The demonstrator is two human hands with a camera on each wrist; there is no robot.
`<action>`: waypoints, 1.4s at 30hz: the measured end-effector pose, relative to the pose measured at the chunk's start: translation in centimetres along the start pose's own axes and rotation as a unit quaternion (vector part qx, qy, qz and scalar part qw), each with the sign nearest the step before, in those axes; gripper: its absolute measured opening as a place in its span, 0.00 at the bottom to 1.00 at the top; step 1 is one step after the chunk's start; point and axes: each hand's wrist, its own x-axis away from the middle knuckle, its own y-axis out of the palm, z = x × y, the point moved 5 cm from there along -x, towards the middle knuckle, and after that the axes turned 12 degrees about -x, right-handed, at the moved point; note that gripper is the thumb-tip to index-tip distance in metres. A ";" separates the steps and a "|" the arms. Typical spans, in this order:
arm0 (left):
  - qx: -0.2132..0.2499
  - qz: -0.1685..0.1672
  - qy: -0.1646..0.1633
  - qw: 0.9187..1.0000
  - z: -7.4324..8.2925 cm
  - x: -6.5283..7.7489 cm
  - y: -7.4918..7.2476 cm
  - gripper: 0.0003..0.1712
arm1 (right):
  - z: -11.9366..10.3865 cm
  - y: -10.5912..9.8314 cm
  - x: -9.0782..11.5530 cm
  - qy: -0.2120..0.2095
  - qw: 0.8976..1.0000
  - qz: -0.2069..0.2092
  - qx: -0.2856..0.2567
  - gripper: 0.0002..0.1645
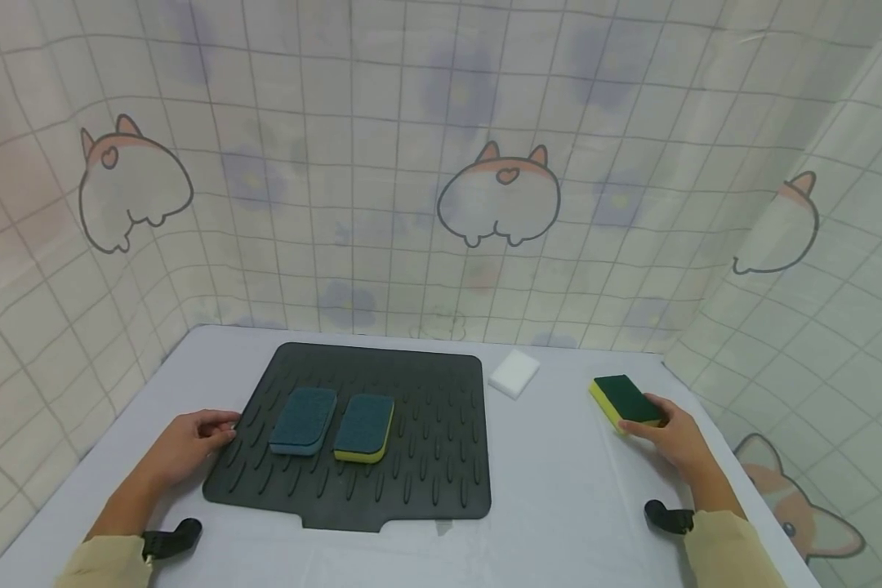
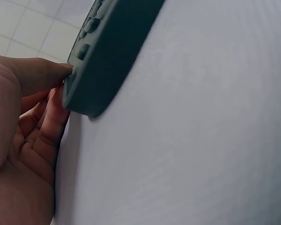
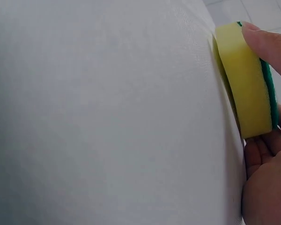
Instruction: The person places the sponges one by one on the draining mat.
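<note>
My left hand [image 1: 191, 445] pinches the left edge of a dark grey ridged drying mat [image 1: 441, 425]. In the left wrist view the thumb presses on top of the mat's rim [image 2: 103, 70], with the fingers curled at its side. Two sponges lie on the mat, scourer side up: a blue one [image 1: 304, 420] and a yellow one with a dark blue-green top [image 1: 364, 426]. At the right, my right hand [image 1: 672, 437] grips a yellow sponge with a green scouring top [image 1: 625, 400] between thumb and fingers. Its yellow side [image 3: 246, 84] faces the right wrist camera, close over the tabletop.
A white sponge block [image 1: 514, 374] lies on the white-covered table [image 1: 559, 490], just beyond the mat's right back corner. Curtains [image 1: 382, 163] with a grid and corgi drawings hang behind and on both sides. Each wrist wears a black camera mount [image 1: 172, 539].
</note>
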 end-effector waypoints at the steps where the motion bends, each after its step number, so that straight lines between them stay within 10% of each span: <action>1: 0.000 0.000 0.000 1.000 0.0 0.0 0.0 0.24 | 0.0 0.0 0.0 0.001 1.000 0.001 0.000 0.75; 42: -0.001 0.012 0.015 1.000 -0.1 0.2 0.2 0.23 | -2.5 1.4 3.1 -0.033 0.999 -0.014 0.002 0.70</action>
